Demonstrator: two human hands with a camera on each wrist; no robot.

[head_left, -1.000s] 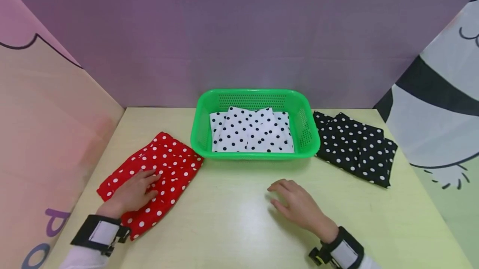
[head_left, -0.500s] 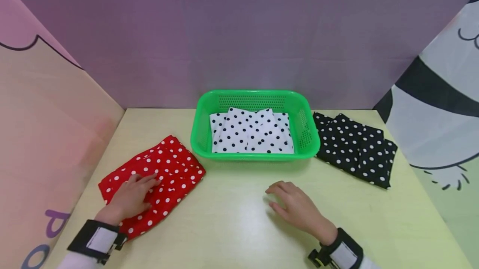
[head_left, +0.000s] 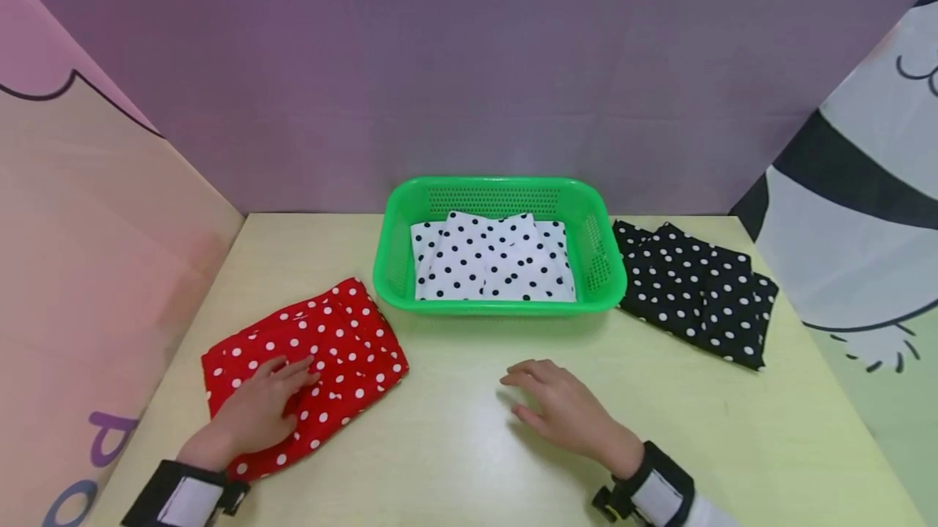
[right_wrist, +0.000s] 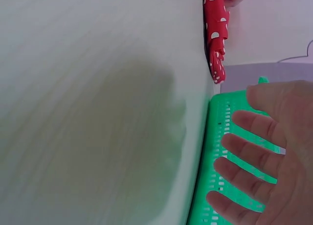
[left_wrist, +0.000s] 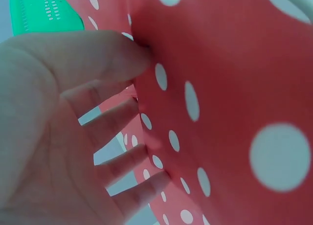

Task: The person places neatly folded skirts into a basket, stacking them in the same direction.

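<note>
A folded red cloth with white dots (head_left: 315,356) lies on the pale yellow table (head_left: 454,429) at the left. My left hand (head_left: 260,409) rests flat on it, fingers straight; the left wrist view shows the fingers (left_wrist: 112,122) pressing the red cloth (left_wrist: 220,88). My right hand (head_left: 560,409) hovers over the bare table in front of the green basket (head_left: 608,266), fingers spread and holding nothing. In the right wrist view the right hand (right_wrist: 259,156) is spread before the green basket (right_wrist: 215,151), with the red cloth (right_wrist: 215,34) beyond.
A white cloth with black dots (head_left: 491,258) lies folded inside the basket. A black cloth with white dots (head_left: 696,287) lies on the table to the basket's right. Printed panels wall the table on the left, back and right.
My left hand has slid the red cloth toward me and turned it a little. My right hand has drifted left over the table.
</note>
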